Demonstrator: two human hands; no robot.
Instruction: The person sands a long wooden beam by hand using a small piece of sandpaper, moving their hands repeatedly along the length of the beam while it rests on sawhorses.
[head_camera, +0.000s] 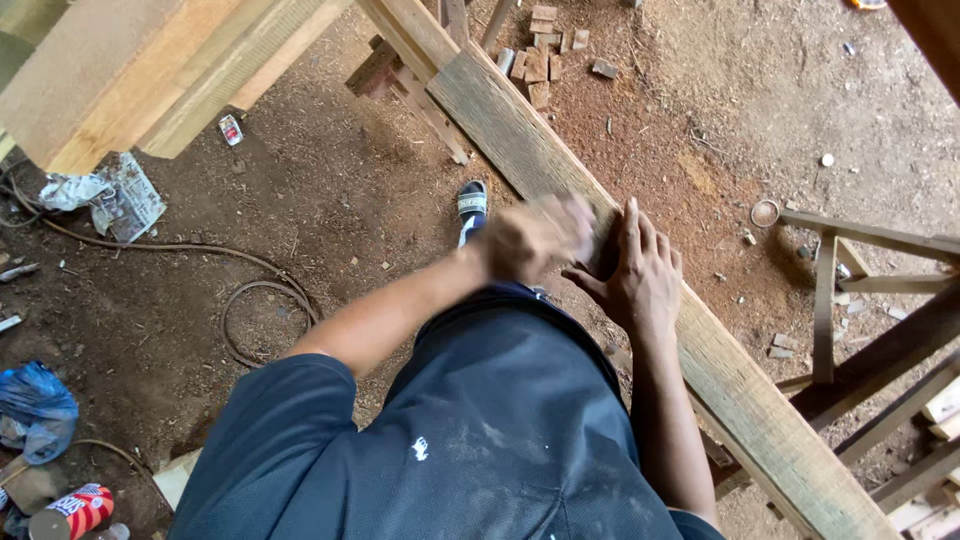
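Left hand (535, 238): motion-blurred, fingers curled over the near edge of the plank (520, 135); whether it grips anything cannot be told. Right hand (632, 272): spread flat, fingers extended and slightly parted, palm pressed on the plank top just beside the left hand, holding nothing. Plank: 1 long rough-sawn board, grey-brown, coarse-grained, rectangular in section; long axis runs diagonally from upper centre to lower right, its far end meeting timber framing, its near end cut off at the bottom edge. Beam (120, 70): pale squared timber, smooth-faced, upper left, cut off by the frame. Offcuts (540, 60): small reddish wood blocks clustered on the ground beside the plank's far end. Floor (350, 200): packed earth strewn with reddish sawdust. Hose (255, 300): dark, thin, looped on the ground at left. Sandal (472, 205): dark with pale strap, partly hidden by the left forearm. Bag (35, 405): crumpled blue plastic, left edge. Can (72, 512): red and white cylinder, lower left, partly cut off. Frame (850, 290): weathered wooden slats at right, partly out of view. Shirt (480, 440): dark blue, dust-marked, hiding the ground below.
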